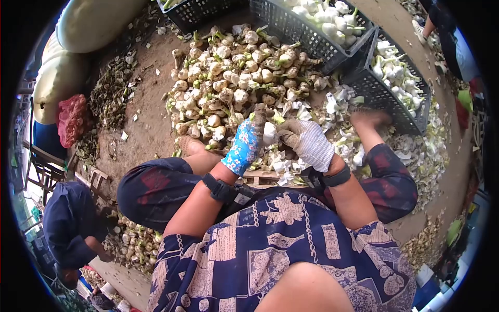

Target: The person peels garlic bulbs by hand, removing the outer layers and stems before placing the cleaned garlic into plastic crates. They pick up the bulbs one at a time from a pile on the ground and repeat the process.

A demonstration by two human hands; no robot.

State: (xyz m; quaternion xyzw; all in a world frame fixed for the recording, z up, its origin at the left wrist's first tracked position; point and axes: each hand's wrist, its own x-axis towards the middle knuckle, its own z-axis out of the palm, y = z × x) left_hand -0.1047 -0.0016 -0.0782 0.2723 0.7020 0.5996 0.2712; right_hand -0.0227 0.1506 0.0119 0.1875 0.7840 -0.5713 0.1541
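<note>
My left hand (248, 139), in a blue flowered glove with soiled fingertips, is closed on a whitish garlic bulb (270, 134) in front of me. On the bulb's other side my right hand (307, 141), in a pale knitted glove with brown-stained fingers, is closed with its fingertips against the bulb. Just beyond both hands lies a big heap of unpeeled garlic (228, 83) with stubby stems. White peeled skins (338, 104) are scattered to the right of the heap and beneath my hands.
Black crates (400, 112) of clean white garlic stand at the upper right. A red net bag (71, 119) and large pale sacks (93, 23) are on the left. A person (67, 218) bends beside another garlic pile (136, 244) at the lower left. Another person stands at upper right.
</note>
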